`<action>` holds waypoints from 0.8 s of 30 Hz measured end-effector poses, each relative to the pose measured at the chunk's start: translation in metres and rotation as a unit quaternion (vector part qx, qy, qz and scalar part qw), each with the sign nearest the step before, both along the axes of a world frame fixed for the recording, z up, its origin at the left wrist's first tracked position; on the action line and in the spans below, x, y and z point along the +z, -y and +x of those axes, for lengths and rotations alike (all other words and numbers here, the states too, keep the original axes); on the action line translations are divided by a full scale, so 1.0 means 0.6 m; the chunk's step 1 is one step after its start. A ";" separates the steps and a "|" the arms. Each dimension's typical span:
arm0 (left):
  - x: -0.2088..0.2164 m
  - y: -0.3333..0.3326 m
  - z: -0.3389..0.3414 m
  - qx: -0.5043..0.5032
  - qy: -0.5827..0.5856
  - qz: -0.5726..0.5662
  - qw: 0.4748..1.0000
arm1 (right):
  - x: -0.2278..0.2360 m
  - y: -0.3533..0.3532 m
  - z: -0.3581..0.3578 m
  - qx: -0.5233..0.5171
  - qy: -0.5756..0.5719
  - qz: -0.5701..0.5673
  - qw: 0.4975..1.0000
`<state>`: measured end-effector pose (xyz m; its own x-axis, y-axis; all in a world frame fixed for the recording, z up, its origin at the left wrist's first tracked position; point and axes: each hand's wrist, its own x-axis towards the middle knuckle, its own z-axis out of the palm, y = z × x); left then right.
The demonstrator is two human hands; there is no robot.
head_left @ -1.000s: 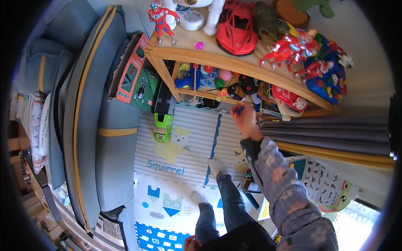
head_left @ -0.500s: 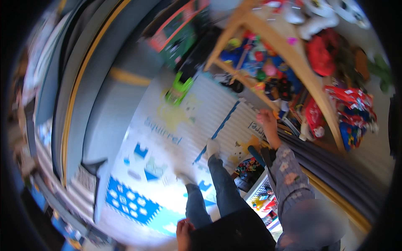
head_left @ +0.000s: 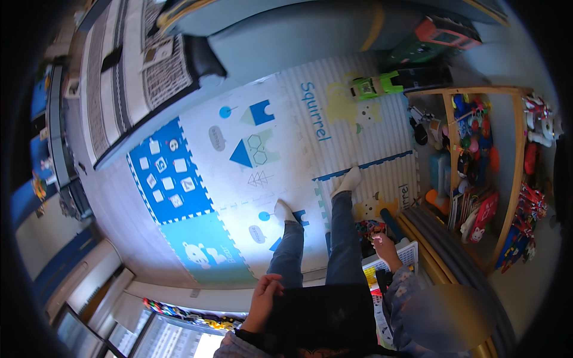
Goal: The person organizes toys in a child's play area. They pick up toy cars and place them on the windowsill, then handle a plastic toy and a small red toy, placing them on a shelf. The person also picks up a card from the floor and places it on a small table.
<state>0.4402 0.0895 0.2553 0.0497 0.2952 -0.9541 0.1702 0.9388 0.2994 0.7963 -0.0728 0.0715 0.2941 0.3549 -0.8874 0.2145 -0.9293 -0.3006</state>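
My left hand [head_left: 262, 299] hangs beside my dark top [head_left: 322, 316], its fingers loosely curled, and nothing shows in it. My right hand [head_left: 387, 252] is held out over a white toy crate [head_left: 407, 255], fingers bent together. A small pale pink spot shows at its fingertips, and whether it is a thing or a fingertip I cannot make out. Colourful toys lie in the crate, partly hidden by my right sleeve. My feet in white socks [head_left: 348, 180] stand on a printed play mat [head_left: 262, 185].
A wooden shelf [head_left: 518, 161] full of toys stands at the right, beside long rolled mats [head_left: 456, 262]. Farther off, a green toy vehicle [head_left: 379, 86] rests on the mat. A bed with a striped cover [head_left: 128, 89] is at the upper left, a window [head_left: 179, 337] at the lower left.
My view has turned right, so the shelf now lies along the right edge and the window has come in. My right hand is lower and closer to my body; my left shows more fully.
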 end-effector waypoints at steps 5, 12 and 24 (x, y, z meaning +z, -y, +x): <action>0.008 0.071 -0.132 0.071 0.006 0.017 0.997 | 0.024 -0.063 -0.079 0.090 0.007 0.057 0.994; 0.018 0.193 -0.182 0.097 0.029 0.036 0.994 | 0.040 -0.170 -0.160 0.192 -0.048 0.072 0.978; 0.077 0.272 -0.197 0.067 -0.244 0.176 0.951 | 0.118 -0.297 -0.096 0.396 -0.022 0.042 0.917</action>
